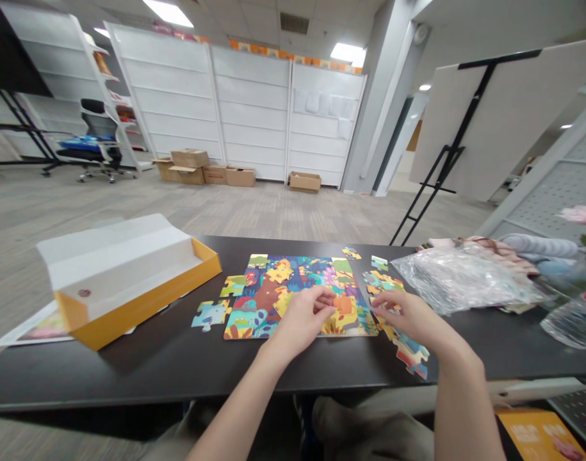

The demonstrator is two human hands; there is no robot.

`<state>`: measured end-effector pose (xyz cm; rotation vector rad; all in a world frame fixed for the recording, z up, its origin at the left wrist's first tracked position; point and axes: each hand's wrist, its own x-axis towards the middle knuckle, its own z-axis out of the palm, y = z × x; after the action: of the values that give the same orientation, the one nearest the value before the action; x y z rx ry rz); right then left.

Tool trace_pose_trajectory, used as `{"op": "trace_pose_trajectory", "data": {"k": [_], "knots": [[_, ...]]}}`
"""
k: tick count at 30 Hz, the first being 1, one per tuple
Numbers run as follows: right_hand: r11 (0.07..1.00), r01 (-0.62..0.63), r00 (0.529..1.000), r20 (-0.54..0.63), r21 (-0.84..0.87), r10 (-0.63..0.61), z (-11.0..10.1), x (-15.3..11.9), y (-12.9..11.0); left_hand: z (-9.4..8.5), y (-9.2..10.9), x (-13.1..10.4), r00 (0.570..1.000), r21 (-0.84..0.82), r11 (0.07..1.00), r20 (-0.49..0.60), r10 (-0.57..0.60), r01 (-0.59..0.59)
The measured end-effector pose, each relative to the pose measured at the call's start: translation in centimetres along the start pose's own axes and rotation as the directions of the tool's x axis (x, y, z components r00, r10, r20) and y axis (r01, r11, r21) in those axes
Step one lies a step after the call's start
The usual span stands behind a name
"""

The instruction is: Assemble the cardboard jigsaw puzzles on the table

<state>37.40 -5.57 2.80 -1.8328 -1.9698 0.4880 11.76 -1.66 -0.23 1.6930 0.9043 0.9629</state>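
Observation:
A colourful jigsaw picture (266, 291) lies flat on the black table (177, 358). My left hand (309, 314) is over its lower middle, with thumb and fingers curled toward each other; whether a piece is between them is too small to tell. Beside the picture's right edge, my right hand (401, 314) hovers at a pile of loose pieces (410, 352), its fingers bent and slightly apart, and no held piece can be made out. More loose pieces (211, 314) lie at the left edge. Single pieces (379, 262) rest near the far right corner.
An open yellow and white box (143, 301) stands on the left over a printed sheet (38, 326). Clear plastic packaging (465, 275) and folded cloths (501, 253) lie to the right, near a glass vase (574, 320) with flowers. A yellow package (542, 435) is at lower right.

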Motion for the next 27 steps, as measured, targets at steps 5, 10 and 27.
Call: {"op": "trace_pose_trajectory", "data": {"k": [5,10,27], "knots": [[0.949,0.059,0.996,0.042,0.308,-0.076,1.5,0.9,-2.6,0.8,-0.2,0.1,0.999,0.007,1.0,0.031,0.007,-0.007],[0.927,0.039,0.988,0.124,0.372,-0.091,2.4,1.7,-2.2,0.5,-0.1,-0.4,0.997,0.291,0.954,0.053,0.053,-0.066],[0.996,-0.087,0.992,0.096,0.007,0.086,3.1,2.5,-1.5,-0.7,0.2,-2.1,0.945,0.726,0.605,0.265,0.193,-0.327]]}}
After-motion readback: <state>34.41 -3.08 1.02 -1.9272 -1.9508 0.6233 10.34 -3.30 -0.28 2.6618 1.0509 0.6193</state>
